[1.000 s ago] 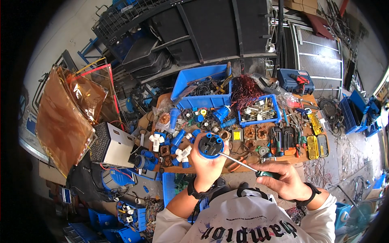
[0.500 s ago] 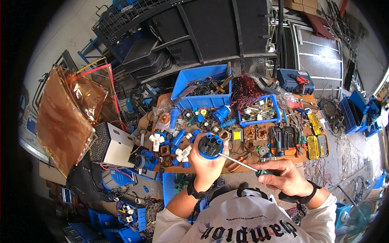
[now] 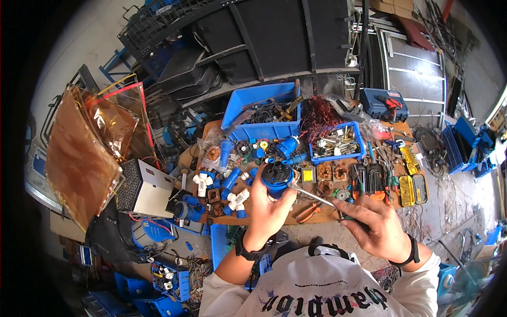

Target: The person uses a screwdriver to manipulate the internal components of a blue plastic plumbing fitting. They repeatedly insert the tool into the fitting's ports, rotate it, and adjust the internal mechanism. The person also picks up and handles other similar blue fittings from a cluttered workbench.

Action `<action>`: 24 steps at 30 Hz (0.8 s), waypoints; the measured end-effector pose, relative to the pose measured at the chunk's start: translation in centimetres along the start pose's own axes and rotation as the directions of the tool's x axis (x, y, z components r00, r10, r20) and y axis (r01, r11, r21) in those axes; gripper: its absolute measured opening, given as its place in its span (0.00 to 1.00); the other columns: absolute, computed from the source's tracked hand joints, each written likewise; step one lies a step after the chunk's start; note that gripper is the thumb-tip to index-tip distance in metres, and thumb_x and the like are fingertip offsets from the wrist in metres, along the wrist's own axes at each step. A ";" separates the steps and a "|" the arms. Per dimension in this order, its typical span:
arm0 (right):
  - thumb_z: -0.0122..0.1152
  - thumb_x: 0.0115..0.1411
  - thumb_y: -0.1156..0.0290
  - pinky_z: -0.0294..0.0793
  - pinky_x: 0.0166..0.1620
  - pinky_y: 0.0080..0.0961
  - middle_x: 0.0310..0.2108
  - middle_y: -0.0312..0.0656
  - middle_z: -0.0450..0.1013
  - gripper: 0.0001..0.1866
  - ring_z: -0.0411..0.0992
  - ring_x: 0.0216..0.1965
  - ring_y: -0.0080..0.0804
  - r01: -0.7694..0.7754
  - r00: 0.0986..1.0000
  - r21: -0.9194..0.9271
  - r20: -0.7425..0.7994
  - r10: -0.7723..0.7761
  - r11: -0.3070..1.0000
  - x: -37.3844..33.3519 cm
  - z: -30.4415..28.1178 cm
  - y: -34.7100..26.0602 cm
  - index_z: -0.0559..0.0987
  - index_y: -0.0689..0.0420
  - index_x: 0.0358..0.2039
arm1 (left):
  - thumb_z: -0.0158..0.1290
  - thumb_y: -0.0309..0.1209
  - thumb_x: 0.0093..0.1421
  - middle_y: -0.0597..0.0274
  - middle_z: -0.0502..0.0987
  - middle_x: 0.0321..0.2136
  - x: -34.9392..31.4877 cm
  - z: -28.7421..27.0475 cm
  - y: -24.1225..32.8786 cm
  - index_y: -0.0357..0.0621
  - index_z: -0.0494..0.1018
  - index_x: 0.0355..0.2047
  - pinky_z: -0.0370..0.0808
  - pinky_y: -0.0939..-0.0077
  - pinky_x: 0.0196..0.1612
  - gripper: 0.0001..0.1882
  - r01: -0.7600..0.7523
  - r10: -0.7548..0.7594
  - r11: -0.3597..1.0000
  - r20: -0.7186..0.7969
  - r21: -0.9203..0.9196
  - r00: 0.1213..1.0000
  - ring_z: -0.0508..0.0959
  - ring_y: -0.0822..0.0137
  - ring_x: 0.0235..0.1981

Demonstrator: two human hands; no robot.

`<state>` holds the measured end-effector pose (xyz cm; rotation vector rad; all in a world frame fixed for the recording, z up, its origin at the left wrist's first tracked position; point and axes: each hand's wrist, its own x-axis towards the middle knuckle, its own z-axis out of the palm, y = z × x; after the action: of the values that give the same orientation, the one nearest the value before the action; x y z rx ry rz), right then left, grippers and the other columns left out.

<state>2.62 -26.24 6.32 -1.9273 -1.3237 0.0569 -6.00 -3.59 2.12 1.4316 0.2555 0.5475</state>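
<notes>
At the littered table (image 3: 212, 126) before black panelling (image 3: 264, 45), left grip (image 3: 268, 211) round blue-black connector (image 3: 277, 173), right grip (image 3: 376, 224) round screwdriver (image 3: 312, 195)

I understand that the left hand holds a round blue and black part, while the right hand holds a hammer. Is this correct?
Not quite: the head view shows the right hand holding a screwdriver. The left hand does hold the round blue and black part.

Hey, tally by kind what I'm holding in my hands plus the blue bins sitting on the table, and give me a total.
Round blue-and-black part, in the left hand: 1
Screwdriver, in the right hand: 1
Blue bins, one large, one smaller: 2
Total: 4
</notes>
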 end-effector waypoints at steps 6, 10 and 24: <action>0.65 0.53 0.75 0.75 0.24 0.29 0.26 0.38 0.70 0.26 0.72 0.21 0.34 0.019 1.000 -0.018 -0.002 -0.019 1.000 0.4 -0.3 -0.2 0.76 0.49 0.54 | 0.60 0.21 0.55 0.64 0.74 0.37 -0.1 0.4 -0.6 0.39 0.62 0.49 0.75 0.83 0.36 0.24 -0.127 0.129 0.989 -0.011 0.076 0.992 0.77 0.77 0.33; 0.65 0.53 0.74 0.74 0.22 0.29 0.26 0.37 0.69 0.26 0.71 0.20 0.33 0.036 0.999 -0.076 0.014 -0.035 0.997 0.5 0.0 -0.4 0.76 0.48 0.55 | 0.62 0.21 0.54 0.63 0.75 0.37 0.0 -0.3 -0.3 0.39 0.62 0.49 0.75 0.81 0.40 0.26 -0.262 0.283 0.902 -0.010 0.342 0.959 0.77 0.75 0.37; 0.65 0.53 0.75 0.71 0.19 0.27 0.26 0.36 0.68 0.27 0.69 0.18 0.29 0.078 0.996 -0.046 -0.039 -0.080 0.996 0.2 1.4 -0.2 0.75 0.51 0.55 | 0.67 0.23 0.50 0.59 0.79 0.39 -0.1 -0.2 -0.5 0.36 0.69 0.44 0.76 0.78 0.42 0.23 -0.122 0.139 0.982 -0.106 0.147 0.985 0.79 0.74 0.37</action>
<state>1.93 -25.25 5.48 -1.9005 -1.3831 -0.0515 -6.08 -3.46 1.61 1.5624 0.2986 0.7337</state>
